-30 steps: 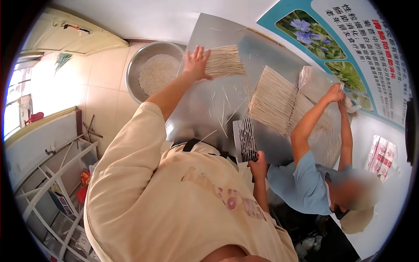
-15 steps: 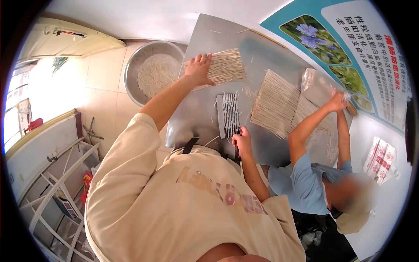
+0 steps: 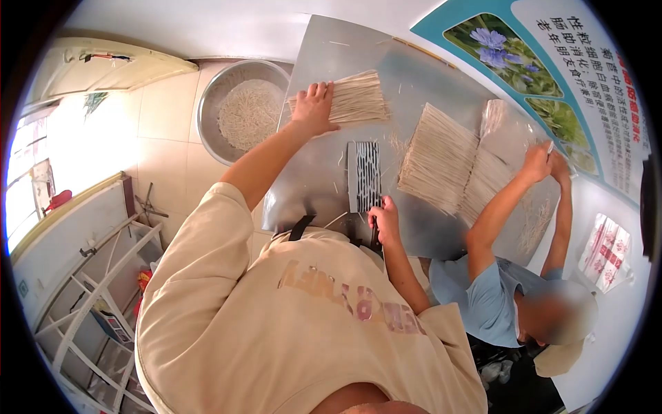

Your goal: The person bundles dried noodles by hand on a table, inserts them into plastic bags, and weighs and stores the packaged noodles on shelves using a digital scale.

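My left hand (image 3: 315, 110) lies spread on the left end of a bundle of thin pale sticks (image 3: 360, 98) on the metal table (image 3: 345, 52). The fingers of my right hand (image 3: 385, 219) are wrapped round the dark handle of a wide cleaver (image 3: 364, 176) with a black-and-white patterned blade. That blade is over the table, below the bundle and apart from it. Loose stick pieces (image 3: 394, 143) are scattered near the bundle's right end.
A metal bowl (image 3: 247, 114) of short pieces stands left of the table. Larger stick stacks (image 3: 436, 162) lie to the right. Beside them a co-worker (image 3: 476, 290) holds a clear plastic bag (image 3: 510, 131). A white rack (image 3: 89, 297) is at lower left.
My right hand has brought the cleaver up and left from the table's near edge to over the table. My left hand stays on the bundle. The co-worker's hands have shifted at the bag.
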The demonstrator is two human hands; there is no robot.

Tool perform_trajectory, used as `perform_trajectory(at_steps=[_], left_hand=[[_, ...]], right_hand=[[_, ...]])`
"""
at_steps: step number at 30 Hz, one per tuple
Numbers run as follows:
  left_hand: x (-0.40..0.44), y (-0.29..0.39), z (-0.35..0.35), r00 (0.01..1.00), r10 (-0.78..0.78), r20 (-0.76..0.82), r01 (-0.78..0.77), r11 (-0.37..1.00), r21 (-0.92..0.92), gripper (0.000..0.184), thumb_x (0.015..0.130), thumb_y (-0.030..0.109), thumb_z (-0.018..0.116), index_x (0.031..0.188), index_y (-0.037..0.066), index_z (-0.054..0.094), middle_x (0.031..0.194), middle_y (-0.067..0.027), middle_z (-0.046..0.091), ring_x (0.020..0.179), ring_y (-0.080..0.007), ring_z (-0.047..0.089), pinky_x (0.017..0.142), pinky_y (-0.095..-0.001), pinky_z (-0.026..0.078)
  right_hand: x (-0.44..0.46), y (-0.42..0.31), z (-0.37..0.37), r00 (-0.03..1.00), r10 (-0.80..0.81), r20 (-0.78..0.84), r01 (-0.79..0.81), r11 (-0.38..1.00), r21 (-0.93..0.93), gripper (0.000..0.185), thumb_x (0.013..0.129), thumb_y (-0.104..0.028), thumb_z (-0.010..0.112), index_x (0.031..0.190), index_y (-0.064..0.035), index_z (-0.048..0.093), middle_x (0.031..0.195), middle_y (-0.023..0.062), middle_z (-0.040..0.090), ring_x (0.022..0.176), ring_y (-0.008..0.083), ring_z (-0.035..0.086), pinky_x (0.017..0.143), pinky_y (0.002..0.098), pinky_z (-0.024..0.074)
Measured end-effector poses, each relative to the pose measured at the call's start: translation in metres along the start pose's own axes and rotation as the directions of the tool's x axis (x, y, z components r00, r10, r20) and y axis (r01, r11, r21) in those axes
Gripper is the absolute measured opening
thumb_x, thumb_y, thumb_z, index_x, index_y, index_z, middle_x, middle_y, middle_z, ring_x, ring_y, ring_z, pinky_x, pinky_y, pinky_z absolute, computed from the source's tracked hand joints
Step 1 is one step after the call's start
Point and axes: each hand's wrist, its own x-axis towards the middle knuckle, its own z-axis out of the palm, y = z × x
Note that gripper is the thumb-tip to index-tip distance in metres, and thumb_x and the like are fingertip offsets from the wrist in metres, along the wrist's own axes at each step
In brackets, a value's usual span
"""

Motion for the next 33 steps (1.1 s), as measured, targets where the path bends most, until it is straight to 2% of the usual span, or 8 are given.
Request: perform_trajectory(at_steps=[8,14,16,21,25,29,30,33], left_hand=[[0.006,-0.004,0.002,1.000,-0.010,0.003,0.010,0.999,-0.043,0.115,0.067,0.051,0.085,0.154,0.004,0.028,0.142,-0.0113,0.044,0.134,-0.0289,0.040,0.104,-0.0478,0.041],[0.009,-0.006,-0.006,1.000,0.001,0.007,0.000,0.997,-0.080,0.096,0.072,0.040,0.084,0.148,0.005,0.038,0.135,-0.0106,0.048,0.130,-0.0278,0.044,0.100,-0.0476,0.046],[0.011,-0.007,-0.005,0.998,0.038,-0.045,-0.044,0.991,-0.124,0.078,0.073,0.032,0.082,0.137,0.004,0.048,0.129,-0.0117,0.052,0.126,-0.0287,0.048,0.099,-0.0466,0.047],[0.023,-0.010,-0.004,0.999,0.030,-0.035,-0.035,0.991,-0.132,0.058,0.072,0.026,0.080,0.120,0.004,0.055,0.122,-0.0127,0.056,0.121,-0.0300,0.052,0.098,-0.0452,0.048],[0.031,-0.013,0.011,0.995,-0.023,-0.098,0.004,0.983,-0.182,0.048,0.073,0.022,0.077,0.113,0.004,0.057,0.115,-0.0125,0.059,0.118,-0.0310,0.054,0.098,-0.0437,0.047],[0.022,-0.009,0.023,0.990,-0.054,-0.127,0.029,0.980,-0.196,0.043,0.073,0.019,0.075,0.110,0.004,0.058,0.112,-0.0128,0.060,0.116,-0.0321,0.054,0.098,-0.0436,0.047],[0.016,-0.008,0.027,0.991,-0.047,-0.126,0.016,0.972,-0.234,0.043,0.073,0.018,0.074,0.111,0.004,0.058,0.113,-0.0130,0.059,0.116,-0.0324,0.054,0.098,-0.0440,0.047],[-0.007,-0.003,0.032,0.992,-0.024,-0.126,-0.013,0.959,-0.282,0.046,0.073,0.018,0.075,0.114,0.005,0.057,0.115,-0.0131,0.058,0.116,-0.0328,0.054,0.097,-0.0444,0.047]], right_hand=[[0.002,-0.004,0.001,1.000,0.002,0.025,-0.002,1.000,0.011,0.021,0.074,0.007,0.054,0.090,-0.0029,0.045,0.068,0.0093,0.054,0.044,0.0167,0.048,0.039,0.0300,0.0360],[0.002,-0.007,0.001,1.000,-0.004,0.022,0.004,1.000,-0.008,0.021,0.075,0.006,0.054,0.091,-0.0030,0.045,0.068,0.0097,0.055,0.044,0.0166,0.048,0.038,0.0298,0.0364],[0.003,-0.007,0.002,1.000,-0.008,0.030,0.009,1.000,-0.014,0.020,0.075,0.006,0.053,0.092,-0.0029,0.045,0.068,0.0096,0.056,0.044,0.0163,0.048,0.038,0.0297,0.0366],[0.015,-0.020,0.019,0.998,-0.033,0.054,0.029,0.997,0.072,0.022,0.083,0.003,0.056,0.101,-0.0010,0.045,0.072,0.0072,0.055,0.046,0.0133,0.049,0.038,0.0285,0.0365],[0.044,-0.017,0.038,0.995,-0.078,0.063,0.066,0.982,0.176,0.022,0.093,-0.004,0.058,0.112,-0.0031,0.048,0.076,0.0073,0.058,0.053,0.0138,0.055,0.043,0.0274,0.0411],[0.060,-0.021,0.058,0.998,0.014,0.061,-0.032,0.948,0.318,0.024,0.095,-0.004,0.058,0.117,-0.0053,0.050,0.089,0.0060,0.062,0.064,0.0173,0.063,0.051,0.0284,0.0503],[0.067,-0.017,0.058,0.997,0.018,0.075,-0.041,0.943,0.330,0.024,0.095,-0.003,0.058,0.119,-0.0054,0.052,0.094,0.0048,0.062,0.071,0.0197,0.065,0.058,0.0326,0.0568],[0.087,-0.002,0.055,0.997,-0.002,0.082,-0.030,0.923,0.383,0.023,0.095,-0.004,0.059,0.117,-0.0063,0.054,0.095,0.0055,0.061,0.077,0.0231,0.067,0.064,0.0376,0.0596]])
